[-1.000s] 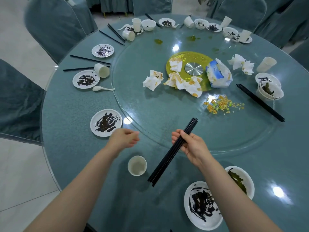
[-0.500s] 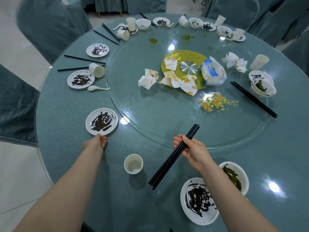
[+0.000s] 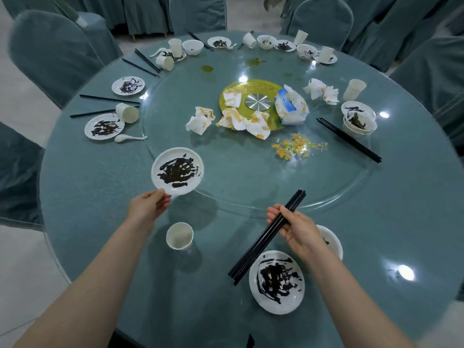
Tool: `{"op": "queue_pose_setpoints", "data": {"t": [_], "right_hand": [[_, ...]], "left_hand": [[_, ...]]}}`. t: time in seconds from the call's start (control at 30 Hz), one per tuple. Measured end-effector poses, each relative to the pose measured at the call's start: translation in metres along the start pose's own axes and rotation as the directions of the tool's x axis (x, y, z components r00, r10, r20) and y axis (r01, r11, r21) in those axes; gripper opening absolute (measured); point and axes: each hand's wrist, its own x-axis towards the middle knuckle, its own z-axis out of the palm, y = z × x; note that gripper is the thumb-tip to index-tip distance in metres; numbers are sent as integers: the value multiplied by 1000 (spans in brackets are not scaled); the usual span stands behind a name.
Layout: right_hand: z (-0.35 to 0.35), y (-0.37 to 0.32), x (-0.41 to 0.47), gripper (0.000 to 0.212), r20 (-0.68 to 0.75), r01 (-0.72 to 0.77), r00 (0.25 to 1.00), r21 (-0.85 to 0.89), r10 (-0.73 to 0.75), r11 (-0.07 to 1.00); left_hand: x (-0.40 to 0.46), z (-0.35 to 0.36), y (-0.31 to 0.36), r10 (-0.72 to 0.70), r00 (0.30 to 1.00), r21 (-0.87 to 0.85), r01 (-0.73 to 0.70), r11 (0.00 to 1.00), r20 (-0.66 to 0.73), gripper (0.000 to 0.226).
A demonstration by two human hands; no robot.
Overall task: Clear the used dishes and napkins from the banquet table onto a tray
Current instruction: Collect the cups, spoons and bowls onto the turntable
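Two hands busy: left hand [image 3: 148, 205] pinches the near rim of a small white plate [image 3: 177, 171], lifted and tilted over the bench [image 3: 100, 187], thumb on top, fingers under. Plate looks light, stiff, prob. breakable, w/ dark sauce smeared across it, so slippery if fingers creep inward; rim grip is the right spot, keep it level. Right hand [image 3: 297, 228] is curled round a bundle of black chopsticks [image 3: 267, 238], held mid-length; thin, smooth, rigid, could slide out if loosened. Paper cup [image 3: 179, 236] stands between the arms. No tray in view.
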Motion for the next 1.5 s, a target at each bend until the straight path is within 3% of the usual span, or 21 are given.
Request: {"op": "queue_pose_setpoints", "data": {"t": [0.13, 0.4, 0.63, 0.87, 0.93, 1.0, 1.03, 1.13, 1.2, 1.23, 1.3, 1.4, 1.5], "right_hand": [[-25, -4, -13, 22, -22, 7, 1000, 33, -7, 999], [-79, -15, -35, 19, -110, 45, 993, 140, -29, 989], [-106, -20, -48, 17, -150, 66, 988, 170, -40, 983], [-117, -17, -54, 17, -155, 68, 987, 140, -46, 988], [-119, -17, -56, 17, -160, 69, 986, 137, -47, 988], [-123, -17, -57, 16, -166, 67, 985, 140, -43, 988], [-124, -16, -57, 16, -167, 66, 985, 143, -41, 988], [-129, -15, -57, 17, -168, 66, 985, 154, -40, 986], [-131, -15, -58, 19, -170, 67, 985, 160, -39, 985], [-131, -15, -58, 19, -173, 66, 984, 161, -38, 985], [-131, -15, -58, 19, -180, 66, 983, 162, -36, 985], [-128, -15, -59, 21, -181, 61, 983, 161, -31, 985], [-123, -16, -58, 23, -179, 59, 983, 168, -29, 984]], "left_hand": [[-45, 30, -10, -9, 985, 117, -11, 993, 171, 8], [-106, 72, -70, -123, 922, 377, -27, 926, 368, 10], [-124, 66, -122, -287, 867, 586, -8, 810, 408, 11], [-129, 61, -146, -289, 859, 733, -137, 666, 423, 16], [-127, 62, -147, -245, 841, 807, -319, 498, 483, 22], [-126, 65, -144, -176, 812, 829, -531, 174, 556, 33], [-126, 69, -142, -135, 808, 819, -568, 80, 574, 37], [-122, 86, -133, 26, 776, 771, -630, 89, 631, 29], [-111, 99, -128, 130, 705, 701, -708, 80, 697, 42], [-105, 106, -126, 158, 668, 672, -740, 37, 727, 56], [-93, 120, -119, 179, 638, 661, -737, -141, 749, 74], [-73, 127, -110, 125, 672, 658, -643, -392, 730, 79], [-59, 119, -108, 70, 695, 624, -591, -511, 715, 82]]}}
